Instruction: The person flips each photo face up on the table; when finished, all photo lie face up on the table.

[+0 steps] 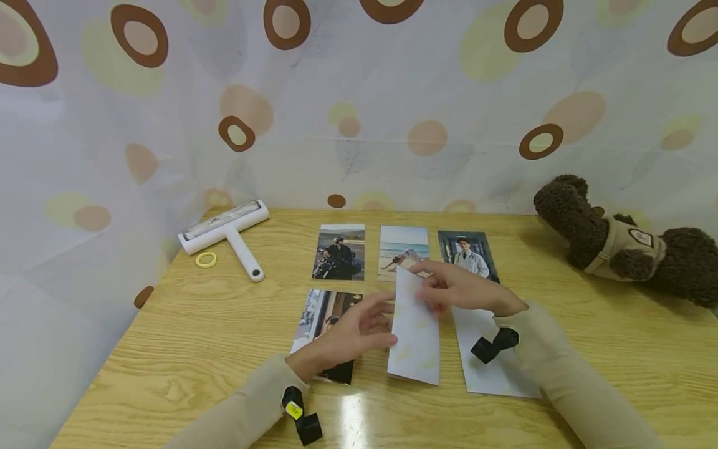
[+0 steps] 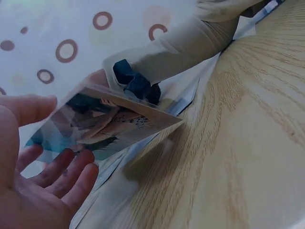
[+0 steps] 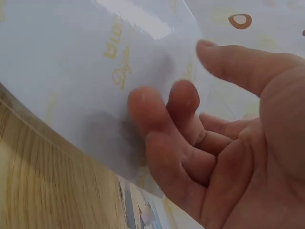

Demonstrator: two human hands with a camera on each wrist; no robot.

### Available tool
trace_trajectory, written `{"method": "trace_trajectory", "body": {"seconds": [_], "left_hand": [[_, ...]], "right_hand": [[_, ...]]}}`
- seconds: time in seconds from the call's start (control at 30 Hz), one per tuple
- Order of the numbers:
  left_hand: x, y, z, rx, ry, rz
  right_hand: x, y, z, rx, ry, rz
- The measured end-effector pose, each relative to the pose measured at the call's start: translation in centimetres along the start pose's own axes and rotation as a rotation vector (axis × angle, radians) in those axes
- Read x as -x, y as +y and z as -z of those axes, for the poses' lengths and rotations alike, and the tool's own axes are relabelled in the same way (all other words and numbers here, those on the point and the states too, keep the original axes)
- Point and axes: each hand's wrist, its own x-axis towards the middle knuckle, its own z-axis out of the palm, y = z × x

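A photo print [image 1: 415,349] stands tilted on edge between my hands, its white back with faint yellow lettering towards my right. Its picture side, with teal and tan tones, shows in the left wrist view. My left hand [image 1: 359,330] is at its left edge, thumb [image 2: 40,109] and relaxed fingers [image 2: 78,176] spread around a corner. From the other side, the loosely bent fingers [image 3: 164,162] of my right hand [image 1: 457,287] are right at the back of the print. Beneath my left hand lies another photo [image 1: 314,318], partly covered by it.
Behind my hands lie a motorcycle photo [image 1: 339,252], a beach photo [image 1: 401,240] and a photo of a person in a white coat [image 1: 471,249]. White sheets [image 1: 485,374] lie under my right forearm. A lint roller [image 1: 238,240] and yellow ring [image 1: 205,259] sit left; a teddy bear [image 1: 628,249] lies right.
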Motion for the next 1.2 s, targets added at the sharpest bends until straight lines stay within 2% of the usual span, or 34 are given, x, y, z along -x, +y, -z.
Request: {"method": "trace_trajectory", "body": {"seconds": [0.1,0.23,0.37,0.5,0.6,0.7,0.87,1.03,1.2], "left_hand": [[-0.1,0.0,-0.1,0.036,-0.067,-0.049],[-0.5,-0.1,-0.2,-0.006,-0.134,-0.127],[-0.6,-0.3,-0.4,-0.107,-0.161,-0.134],[-0.5,-0.4,-0.5,-0.232,-0.165,-0.114],[-0.6,-0.4,-0.6,-0.371,-0.162,-0.131],[-0.6,-0.4,-0.6,-0.502,-0.164,-0.117],[-0.5,-0.1,-0.5,-0.715,-0.177,-0.03],[-0.4,-0.2,-0.4,-0.904,-0.2,0.025],[-0.3,-0.2,-0.4,-1.021,-0.212,0.077]], "right_hand": [[0.1,-0.2,0.1,-0.07,-0.008,0.003],[0.4,-0.4,0.2,-0.144,-0.052,0.047],[0.6,-0.6,0.1,-0.183,-0.1,0.072],[0.7,-0.6,0.1,-0.16,-0.11,0.036],[0.9,-0.3,0.2,-0.142,-0.115,0.012],[1.2,0.0,0.5,-0.159,-0.126,0.018],[1.5,0.6,0.7,-0.167,-0.16,0.052],[1.4,1.4,0.1,0.019,-0.135,0.047],[1.2,2.0,-0.5,0.156,-0.092,0.057]]}}
